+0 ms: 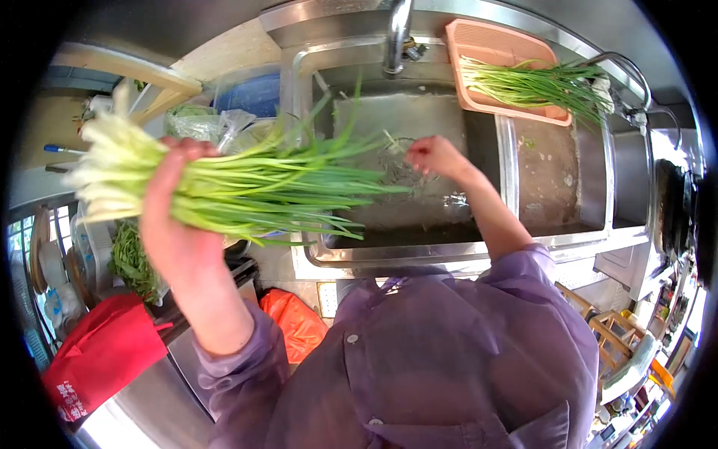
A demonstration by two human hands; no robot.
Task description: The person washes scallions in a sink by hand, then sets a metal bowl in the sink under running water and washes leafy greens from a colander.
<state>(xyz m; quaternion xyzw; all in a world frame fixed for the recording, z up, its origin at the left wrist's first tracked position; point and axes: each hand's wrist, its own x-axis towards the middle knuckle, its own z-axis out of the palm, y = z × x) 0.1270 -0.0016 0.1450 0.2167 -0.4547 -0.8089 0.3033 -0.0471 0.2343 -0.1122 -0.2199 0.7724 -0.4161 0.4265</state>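
Observation:
My left hand [176, 217] is wrapped round a thick bunch of green onions [284, 179], lifted at the left of the sink. The white root ends point left, and the long green leaves reach right over the basin. Above the left sink basin [419, 213], my right hand [437, 157] has its fingers curled together; whatever they hold, if anything, is too small to make out. A small pale scrap [390, 140] shows just left of those fingers. Water with some debris lies in the basin.
A pink plastic basket [493, 37] with more green onions [523, 82] rests across the sink's back right. The faucet [397, 37] rises behind the basin. Leafy greens [134, 258], a red bag [105, 355] and an orange bag [293, 325] are at the left.

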